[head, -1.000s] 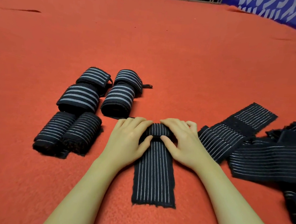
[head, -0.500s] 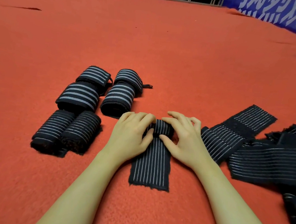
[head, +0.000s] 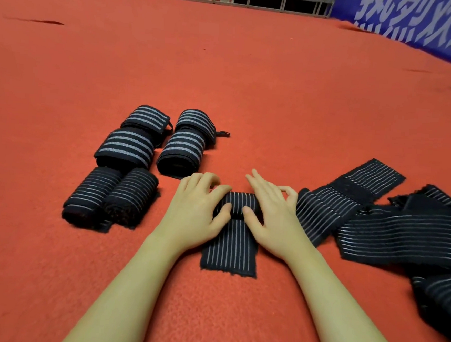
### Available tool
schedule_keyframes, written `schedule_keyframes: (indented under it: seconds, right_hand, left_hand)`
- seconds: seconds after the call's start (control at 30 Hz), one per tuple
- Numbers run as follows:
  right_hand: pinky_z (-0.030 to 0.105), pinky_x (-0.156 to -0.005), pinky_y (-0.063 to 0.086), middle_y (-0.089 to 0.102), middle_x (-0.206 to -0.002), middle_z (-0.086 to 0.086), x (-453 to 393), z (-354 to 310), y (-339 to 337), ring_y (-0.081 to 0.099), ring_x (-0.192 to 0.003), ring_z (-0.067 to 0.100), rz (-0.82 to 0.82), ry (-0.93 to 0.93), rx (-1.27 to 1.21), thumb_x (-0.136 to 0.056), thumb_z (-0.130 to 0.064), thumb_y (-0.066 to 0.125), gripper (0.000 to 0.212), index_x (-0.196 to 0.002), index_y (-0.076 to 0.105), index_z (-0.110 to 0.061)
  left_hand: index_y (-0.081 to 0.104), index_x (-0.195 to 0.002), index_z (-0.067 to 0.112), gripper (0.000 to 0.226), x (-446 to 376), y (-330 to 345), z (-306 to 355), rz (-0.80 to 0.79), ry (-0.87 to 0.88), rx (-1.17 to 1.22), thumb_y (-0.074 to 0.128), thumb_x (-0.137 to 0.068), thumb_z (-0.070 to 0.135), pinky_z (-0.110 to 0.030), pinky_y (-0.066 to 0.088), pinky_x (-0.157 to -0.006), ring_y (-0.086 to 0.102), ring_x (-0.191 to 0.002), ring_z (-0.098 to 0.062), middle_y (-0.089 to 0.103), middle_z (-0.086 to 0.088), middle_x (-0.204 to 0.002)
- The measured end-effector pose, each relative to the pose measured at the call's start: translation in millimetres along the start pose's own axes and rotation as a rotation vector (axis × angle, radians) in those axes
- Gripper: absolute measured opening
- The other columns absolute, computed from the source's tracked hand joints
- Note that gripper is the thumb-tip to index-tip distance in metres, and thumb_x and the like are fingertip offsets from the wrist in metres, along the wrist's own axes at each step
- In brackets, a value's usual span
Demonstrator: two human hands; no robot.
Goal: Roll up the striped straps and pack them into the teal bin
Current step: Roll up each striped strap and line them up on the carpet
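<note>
**Mid-roll on strap number seven**

Both hands — left hand (head: 199, 209), right hand (head: 270, 216) — pinch the half-rolled dark navy elastic strap with thin white stripes (head: 232, 232) on the red carpet (head: 225, 77), thumbs keeping the coil tight. Six finished rolls (head: 136, 164) are parked left, probably out of the way. No teal bin in view.

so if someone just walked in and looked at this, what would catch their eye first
Probably the two hands at the centre: the left hand and right hand press on a half-rolled striped strap, its flat tail pointing toward the person. To the left, six rolled straps sit in neat pairs, while a loose heap of unrolled straps sprawls on the right. All of it lies on a vivid red carpet; no teal bin is in view.
</note>
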State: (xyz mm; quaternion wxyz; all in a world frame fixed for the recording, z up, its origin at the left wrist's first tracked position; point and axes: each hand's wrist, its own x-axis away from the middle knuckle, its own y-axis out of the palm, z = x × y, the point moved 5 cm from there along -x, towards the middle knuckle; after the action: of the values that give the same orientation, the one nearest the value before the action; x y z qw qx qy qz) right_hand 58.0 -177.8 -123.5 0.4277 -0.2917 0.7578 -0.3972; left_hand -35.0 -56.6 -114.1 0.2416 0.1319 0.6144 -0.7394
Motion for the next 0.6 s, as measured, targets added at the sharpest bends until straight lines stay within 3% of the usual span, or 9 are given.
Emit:
schedule_keyframes:
  seconds: [0.07,0.17,0.27,0.37,0.43,0.6]
  right_hand:
    - [0.033,-0.109,0.001,0.030,-0.156,0.003,0.0,-0.5,7.3,0.029,-0.141,0.015,-0.024,0.001,0.060,-0.088,-0.046,0.024,0.066,-0.145,0.040,-0.017]
    - [0.039,-0.109,0.002,0.049,-0.144,0.002,-1.8,-0.7,12.6,0.041,-0.135,0.017,-0.064,0.013,0.092,-0.088,-0.045,0.025,0.062,-0.137,0.052,-0.017]
    - [0.040,-0.105,0.007,0.063,-0.125,-0.001,-2.5,-1.5,7.4,0.053,-0.124,0.016,-0.044,0.009,0.122,-0.087,-0.041,0.032,0.054,-0.125,0.061,-0.016]
    - [0.038,-0.104,0.007,0.061,-0.126,-0.006,3.2,-5.5,-0.1,0.050,-0.125,0.012,-0.027,0.002,0.105,-0.086,-0.041,0.034,0.051,-0.125,0.058,-0.020]
    - [0.036,-0.103,0.006,0.057,-0.127,-0.012,13.4,-8.4,-3.9,0.047,-0.126,0.008,-0.021,0.040,0.064,-0.086,-0.036,0.041,0.044,-0.126,0.054,-0.025]
    - [0.038,-0.102,0.014,0.049,-0.136,-0.011,31.5,-18.8,-11.8,0.041,-0.129,0.006,0.042,0.131,-0.020,-0.082,-0.033,0.050,0.041,-0.122,0.053,-0.030]
  left_hand:
    - [0.067,-0.114,0.014,0.044,1.5,4.2,-3.3,-0.024,-0.013,-0.055,0.043,-0.086,0.039,-0.038,0.037,-0.090,0.055,-0.103,-0.026,0.063,-0.005,-0.112]
    - [0.070,-0.111,0.014,0.044,2.0,7.8,-4.7,-0.044,-0.051,-0.064,0.044,-0.083,0.037,-0.036,0.035,-0.091,0.061,-0.102,-0.026,0.070,-0.002,-0.108]
    - [0.072,-0.107,0.014,0.049,-0.9,7.0,-0.4,-0.099,-0.111,-0.017,0.042,-0.078,0.039,-0.037,0.042,-0.090,0.063,-0.101,-0.028,0.071,-0.005,-0.109]
    - [0.070,-0.102,0.012,0.049,-2.5,0.2,9.2,-0.149,-0.118,-0.013,0.041,-0.074,0.039,-0.039,0.046,-0.087,0.064,-0.099,-0.030,0.069,-0.009,-0.110]
    - [0.065,-0.104,0.011,0.038,-0.8,-2.6,16.7,-0.184,-0.107,-0.022,0.050,-0.077,0.034,-0.039,0.042,-0.086,0.061,-0.099,-0.030,0.067,-0.007,-0.108]
    - [0.057,-0.101,0.012,0.034,16.5,-12.0,29.8,-0.083,-0.112,-0.001,0.071,-0.070,0.015,-0.041,0.039,-0.074,0.053,-0.093,-0.031,0.058,-0.005,-0.103]
